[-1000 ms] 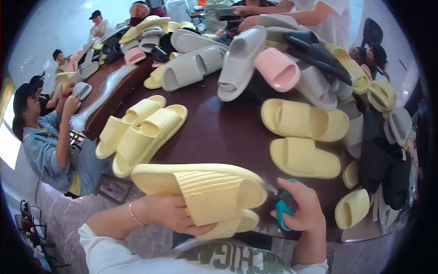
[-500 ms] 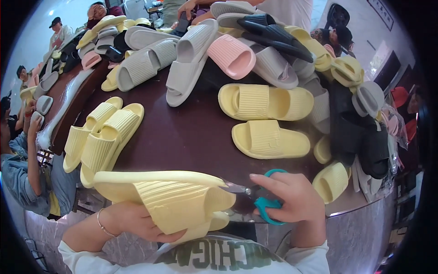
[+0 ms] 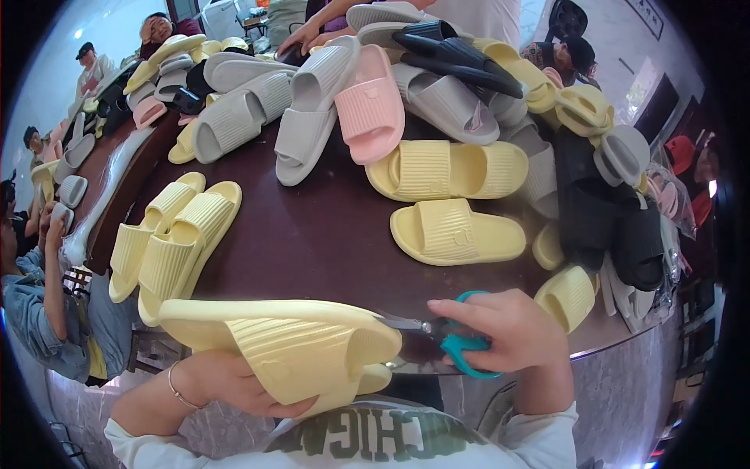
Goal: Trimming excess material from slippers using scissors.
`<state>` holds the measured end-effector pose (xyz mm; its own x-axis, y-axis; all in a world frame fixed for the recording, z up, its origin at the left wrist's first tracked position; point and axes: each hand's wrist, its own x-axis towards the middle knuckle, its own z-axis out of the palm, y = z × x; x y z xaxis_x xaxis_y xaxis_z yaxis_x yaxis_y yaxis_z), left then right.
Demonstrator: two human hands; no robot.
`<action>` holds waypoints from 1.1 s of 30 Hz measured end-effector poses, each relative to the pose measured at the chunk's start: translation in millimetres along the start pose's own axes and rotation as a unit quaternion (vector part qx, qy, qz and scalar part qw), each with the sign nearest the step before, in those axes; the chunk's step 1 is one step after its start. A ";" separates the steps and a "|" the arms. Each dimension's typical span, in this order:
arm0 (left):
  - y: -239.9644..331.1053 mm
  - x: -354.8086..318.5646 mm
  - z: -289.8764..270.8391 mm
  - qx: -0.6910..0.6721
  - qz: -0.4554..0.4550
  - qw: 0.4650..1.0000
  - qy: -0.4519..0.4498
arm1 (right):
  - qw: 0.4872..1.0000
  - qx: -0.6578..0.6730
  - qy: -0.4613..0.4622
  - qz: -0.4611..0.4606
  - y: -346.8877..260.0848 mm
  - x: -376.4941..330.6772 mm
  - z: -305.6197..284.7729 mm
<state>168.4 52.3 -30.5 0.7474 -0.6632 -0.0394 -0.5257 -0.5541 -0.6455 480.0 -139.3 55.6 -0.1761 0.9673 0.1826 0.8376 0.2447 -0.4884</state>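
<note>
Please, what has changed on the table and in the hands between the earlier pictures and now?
The pink slipper has turned and moved left, close beside the grey slipper. The left hand still holds a yellow slipper, the right hand the scissors.

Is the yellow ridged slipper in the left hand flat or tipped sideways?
Tipped sideways: the yellow ridged slipper shows its sole nearly edge-on, strap to one side.

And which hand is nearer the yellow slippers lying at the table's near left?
Left. The left hand, gripping another slipper, is on the person's side of those yellow slippers; the right hand, with teal-handled scissors, is well off to their right.
</note>
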 end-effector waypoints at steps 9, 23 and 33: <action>2.1 -2.0 -1.3 0.001 0.002 1.000 0.015 | 0.999 0.015 -0.046 -0.022 6.6 -0.3 -5.6; -75.9 38.2 14.6 -0.199 -0.619 0.695 0.307 | 0.926 0.310 0.193 0.093 16.7 -3.5 72.1; -74.4 64.4 74.5 -0.306 -0.699 0.327 0.558 | 0.975 0.108 0.191 0.034 -34.2 7.4 100.6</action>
<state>286.0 88.3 -41.9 -0.0026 0.8708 0.4917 -0.2260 -0.4795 0.8480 398.0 -133.7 -12.1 0.1149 0.8963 0.4282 0.7055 0.2298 -0.6705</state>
